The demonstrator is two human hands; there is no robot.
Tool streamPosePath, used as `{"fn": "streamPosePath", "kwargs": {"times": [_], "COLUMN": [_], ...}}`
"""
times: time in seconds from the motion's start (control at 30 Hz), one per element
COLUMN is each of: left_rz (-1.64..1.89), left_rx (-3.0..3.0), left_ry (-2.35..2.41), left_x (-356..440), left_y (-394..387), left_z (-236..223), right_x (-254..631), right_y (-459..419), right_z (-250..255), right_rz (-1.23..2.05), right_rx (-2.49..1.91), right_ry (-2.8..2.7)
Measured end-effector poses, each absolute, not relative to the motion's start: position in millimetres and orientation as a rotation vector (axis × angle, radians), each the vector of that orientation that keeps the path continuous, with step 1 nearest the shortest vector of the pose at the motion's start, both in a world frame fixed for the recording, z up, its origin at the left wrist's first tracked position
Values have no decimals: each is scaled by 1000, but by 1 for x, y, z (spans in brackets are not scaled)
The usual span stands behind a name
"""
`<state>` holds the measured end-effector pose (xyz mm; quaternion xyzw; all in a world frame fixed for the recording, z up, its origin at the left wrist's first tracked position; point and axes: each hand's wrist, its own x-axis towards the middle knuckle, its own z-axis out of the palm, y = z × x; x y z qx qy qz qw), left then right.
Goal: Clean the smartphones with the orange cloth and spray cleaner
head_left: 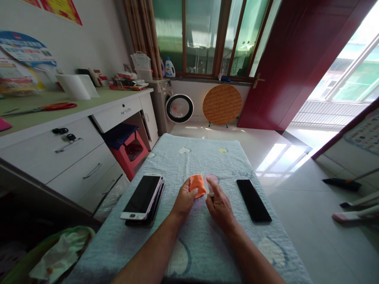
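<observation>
Two-plus stacked smartphones (pixel 142 196) lie at nine o'clock, one black smartphone (pixel 254 200) at three; left hand (pixel 185 198) pinches one orange cloth (pixel 197 185), right hand (pixel 220 203) grips one mostly-hidden bottle (pixel 211 193).

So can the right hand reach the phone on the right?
Probably yes: only blanket lies between the right hand and that phone. But the hand seems to hold something small, so it may need to let go first.

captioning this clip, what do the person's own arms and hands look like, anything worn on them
The left forearm and right forearm show no sleeve, watch or bracelet; the left hand and right hand are ungloved.
</observation>
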<state>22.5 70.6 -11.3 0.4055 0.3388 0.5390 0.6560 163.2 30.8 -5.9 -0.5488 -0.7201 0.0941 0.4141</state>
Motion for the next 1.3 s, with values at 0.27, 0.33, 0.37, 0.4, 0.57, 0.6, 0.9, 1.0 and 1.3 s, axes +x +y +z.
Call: {"fn": "streamPosePath", "kwargs": {"times": [0.27,0.33,0.37,0.4,0.57,0.6,0.9,1.0,1.3], "left_rz": [1228,1231,1232,1233,1213,1200,1232,1262,1236], "left_rx": [740,701,680,659,598,594,561,621,651], "left_ry": [793,803,805,801,724,707,653,658,769], "left_x": [24,24,23,22,15,14,14,14,17], "left_y": [71,71,71,71,66,65,72,72,70], "left_z": [-6,-6,-5,-4,5,7,5,8,2], "right_x": [163,163,162,162,163,163,163,163,161], "right_y": [30,30,30,30,32,32,30,29,28], "right_z": [-5,-5,-6,-6,-8,-8,-7,-7,-5], "right_rz": [247,247,249,252,248,252,275,261,261], "right_rx": [-1392,-1381,-1365,-1343,-1282,-1281,-1232,-1209,-1280], "right_ry": [-1786,-1776,-1780,-1784,-1781,-1779,-1752,-1785,-1821]}}
